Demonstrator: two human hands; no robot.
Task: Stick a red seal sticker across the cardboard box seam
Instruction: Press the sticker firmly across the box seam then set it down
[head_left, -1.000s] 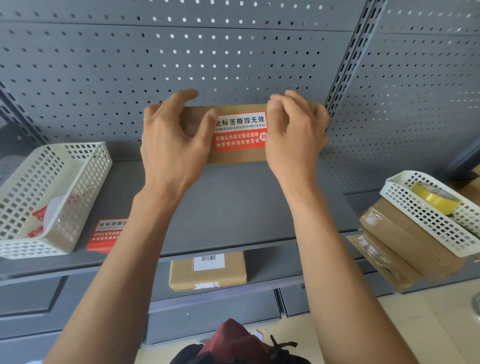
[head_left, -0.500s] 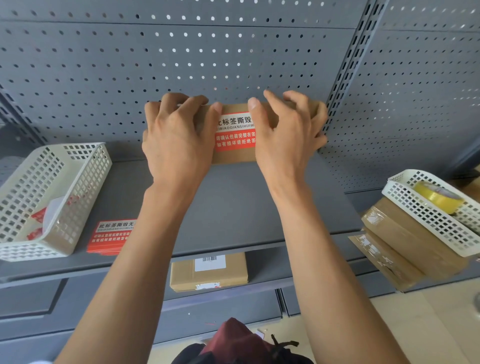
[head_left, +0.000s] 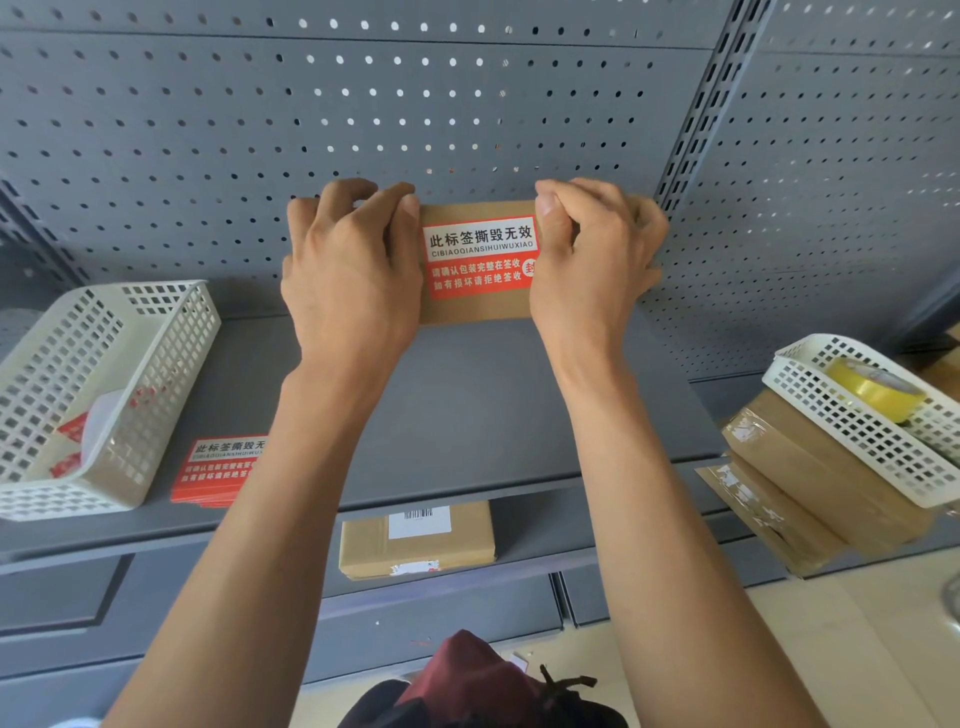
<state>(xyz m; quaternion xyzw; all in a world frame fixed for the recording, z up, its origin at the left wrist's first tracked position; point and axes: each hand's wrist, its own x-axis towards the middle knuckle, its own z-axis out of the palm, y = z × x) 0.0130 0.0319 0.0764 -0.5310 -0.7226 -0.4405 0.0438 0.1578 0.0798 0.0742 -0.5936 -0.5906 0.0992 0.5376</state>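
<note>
In the head view, the cardboard box (head_left: 475, 312) is standing on its edge at the back of the gray shelf (head_left: 467, 415), leaning near the wall with holes (head_left: 415, 114). The red seal sticker (head_left: 480, 257) is sitting flat on the front of the box, between the two hands. I cannot tell where the seam is running under it.

To do this step well, I think the person should be rubbing from the middle of the sticker out to its ends, pressing down the corners so no edge is lifting, while keeping the box from sliding.

The left hand (head_left: 353, 275) is gripping the left end of the box, fingers curled over its top edge. The right hand (head_left: 592, 260) is gripping the right end, fingers curled tight over the top, with the thumb (head_left: 550, 223) touching the sticker's right edge.

More red stickers (head_left: 218, 467) are lying on the shelf beside a white basket (head_left: 104, 395). Another basket (head_left: 852, 421) with yellow tape (head_left: 872, 387) is resting on boxes to the right.
</note>
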